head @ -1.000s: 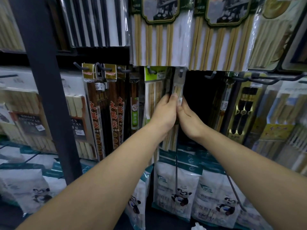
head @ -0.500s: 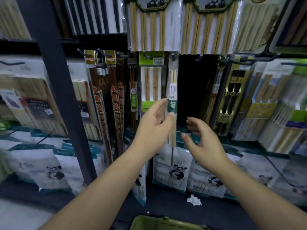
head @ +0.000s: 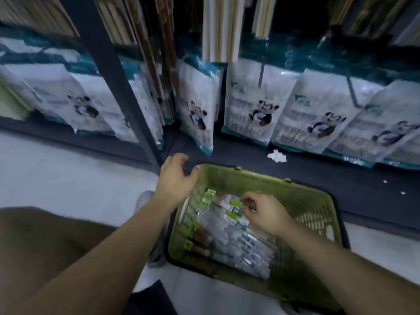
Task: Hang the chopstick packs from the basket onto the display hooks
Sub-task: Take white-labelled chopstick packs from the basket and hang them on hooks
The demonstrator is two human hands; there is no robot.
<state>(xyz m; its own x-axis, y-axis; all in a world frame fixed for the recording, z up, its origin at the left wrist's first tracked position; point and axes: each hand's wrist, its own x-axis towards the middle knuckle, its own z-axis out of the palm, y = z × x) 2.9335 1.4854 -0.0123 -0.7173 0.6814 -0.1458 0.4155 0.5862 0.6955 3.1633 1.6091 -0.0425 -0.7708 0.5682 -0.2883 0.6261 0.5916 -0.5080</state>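
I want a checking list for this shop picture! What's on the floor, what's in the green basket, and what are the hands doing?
Surface: pale floor, with the green basket standing on it.
Job's things: chopstick packs lie in the basket; hanging packs above.
Clutter: crumpled white paper on the dark shelf base.
Hands: left hand loosely curled, empty, over the basket's corner; right hand curled at the pack tops, grip unclear.
Cables: nothing seen.
Surroundings: panda bags along the shelf; dark post.
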